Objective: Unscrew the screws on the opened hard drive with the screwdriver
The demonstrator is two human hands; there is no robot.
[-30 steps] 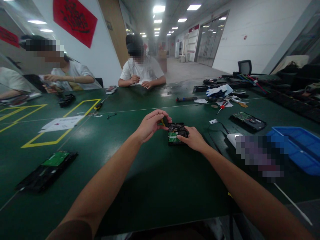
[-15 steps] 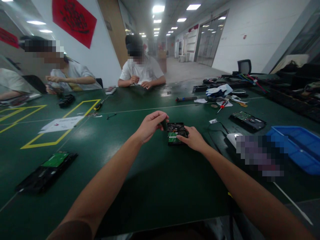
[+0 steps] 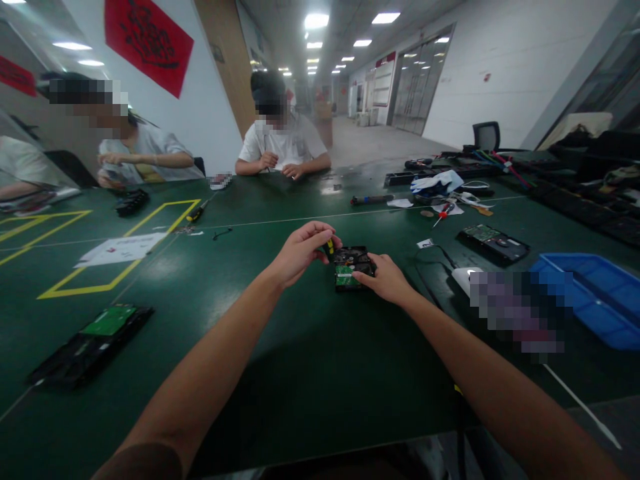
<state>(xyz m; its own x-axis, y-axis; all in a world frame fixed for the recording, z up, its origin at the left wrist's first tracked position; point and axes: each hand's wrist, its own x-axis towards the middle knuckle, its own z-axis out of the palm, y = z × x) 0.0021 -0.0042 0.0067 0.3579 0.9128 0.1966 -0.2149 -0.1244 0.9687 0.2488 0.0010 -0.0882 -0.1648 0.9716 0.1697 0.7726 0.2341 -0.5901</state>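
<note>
A black hard drive (image 3: 353,261) with a green circuit board lies circuit side up on the green table (image 3: 320,360), in the middle of the view. My left hand (image 3: 300,250) is closed round a small screwdriver with a black and yellow handle (image 3: 329,248), held upright at the drive's left edge. My right hand (image 3: 386,279) rests on the drive's right front corner with its fingers pressed down on it.
A second drive (image 3: 90,340) lies at the near left and a third (image 3: 495,241) at the right. A blue tray (image 3: 595,293) sits far right. Tools, gloves and cables clutter the far right. Yellow tape outlines and paper lie at the left. Other people sit across the table.
My left hand's fingers have shifted on the screwdriver handle, and its yellow stripe shows again. The drive and my right hand stay put.
</note>
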